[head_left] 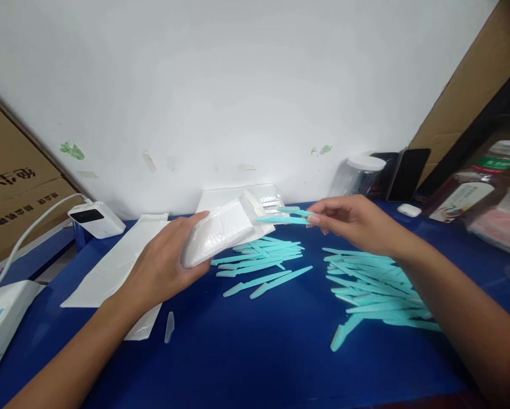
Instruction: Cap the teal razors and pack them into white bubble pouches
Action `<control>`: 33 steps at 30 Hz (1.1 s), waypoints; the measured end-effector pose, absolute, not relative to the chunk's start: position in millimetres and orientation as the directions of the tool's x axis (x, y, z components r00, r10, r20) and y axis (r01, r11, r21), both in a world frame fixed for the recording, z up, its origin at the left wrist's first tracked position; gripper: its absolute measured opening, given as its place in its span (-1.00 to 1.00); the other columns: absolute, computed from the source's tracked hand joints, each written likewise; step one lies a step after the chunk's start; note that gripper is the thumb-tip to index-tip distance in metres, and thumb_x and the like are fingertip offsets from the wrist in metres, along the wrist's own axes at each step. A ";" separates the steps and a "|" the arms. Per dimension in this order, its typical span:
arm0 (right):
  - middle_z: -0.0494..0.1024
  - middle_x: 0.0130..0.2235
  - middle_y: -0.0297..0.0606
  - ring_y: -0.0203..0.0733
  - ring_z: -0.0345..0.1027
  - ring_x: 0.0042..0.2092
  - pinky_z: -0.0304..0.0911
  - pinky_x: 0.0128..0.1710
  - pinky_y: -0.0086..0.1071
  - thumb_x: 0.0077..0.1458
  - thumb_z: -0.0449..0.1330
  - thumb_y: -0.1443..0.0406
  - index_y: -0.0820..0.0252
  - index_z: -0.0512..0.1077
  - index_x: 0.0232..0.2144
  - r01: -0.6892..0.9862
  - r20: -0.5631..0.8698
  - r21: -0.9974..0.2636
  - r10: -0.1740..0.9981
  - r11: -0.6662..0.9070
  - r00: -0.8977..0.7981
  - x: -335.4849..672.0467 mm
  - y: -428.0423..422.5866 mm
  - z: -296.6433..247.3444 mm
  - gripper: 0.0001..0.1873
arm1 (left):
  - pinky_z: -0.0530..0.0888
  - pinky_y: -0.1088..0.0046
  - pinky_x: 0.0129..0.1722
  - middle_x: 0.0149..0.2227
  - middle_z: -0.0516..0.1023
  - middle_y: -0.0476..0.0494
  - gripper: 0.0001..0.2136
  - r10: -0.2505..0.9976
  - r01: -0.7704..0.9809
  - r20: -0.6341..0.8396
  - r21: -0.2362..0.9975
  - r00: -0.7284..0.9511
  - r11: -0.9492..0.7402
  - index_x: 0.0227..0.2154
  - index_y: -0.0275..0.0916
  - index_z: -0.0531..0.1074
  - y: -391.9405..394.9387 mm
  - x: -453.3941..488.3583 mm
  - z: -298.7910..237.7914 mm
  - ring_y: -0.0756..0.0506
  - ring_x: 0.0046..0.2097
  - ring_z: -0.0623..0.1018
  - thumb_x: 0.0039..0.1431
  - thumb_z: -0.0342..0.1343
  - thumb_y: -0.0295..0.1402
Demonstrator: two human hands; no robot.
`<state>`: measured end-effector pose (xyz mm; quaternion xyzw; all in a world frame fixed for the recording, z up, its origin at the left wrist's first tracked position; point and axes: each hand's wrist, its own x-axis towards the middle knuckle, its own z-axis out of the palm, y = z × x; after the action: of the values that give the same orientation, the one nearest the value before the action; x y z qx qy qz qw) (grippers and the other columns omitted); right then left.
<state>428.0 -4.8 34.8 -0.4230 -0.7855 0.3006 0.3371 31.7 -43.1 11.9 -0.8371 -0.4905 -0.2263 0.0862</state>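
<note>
My left hand (171, 253) is wrapped round a white bubble mailer (220, 230), whose open end faces right. Between the thumb and fingers of my right hand (344, 221) are pinched a few turquoise eyebrow razors (282, 219), their far ends at the mailer's mouth. Below the mailer lies a small pile of the same turquoise razors (258, 258), two of them apart at its front. A larger razor pile (378, 289) spreads under my right forearm. One small clear blade cover (169, 328) rests on the blue table (246, 352).
Flat white mailers (118, 267) lie at the left, with another mailer (267, 196) against the wall. A white device with a cable (96, 220) stands behind them. Along the right are a lidded clear jar (361, 173), a phone (408, 173), a white earbud case (409, 210) and a bottle (472, 184).
</note>
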 end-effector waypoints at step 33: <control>0.69 -0.21 -0.25 -0.14 0.52 -0.25 0.39 -0.32 -0.26 0.35 0.31 0.24 0.07 0.68 -0.16 0.575 0.589 -0.533 0.760 0.620 -0.274 388.7 -38.1 30.5 -0.87 | 0.62 0.01 0.04 0.21 0.52 -0.27 -0.02 0.830 0.851 0.474 0.266 0.294 -0.454 0.52 0.05 -0.05 -55.9 57.7 -7.1 -0.41 0.17 0.59 0.13 0.39 -0.20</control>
<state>388.7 -38.1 30.5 -0.4222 -0.7907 0.1076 0.4301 57.7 -55.9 -7.1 -0.8042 -0.5224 -0.2829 0.0185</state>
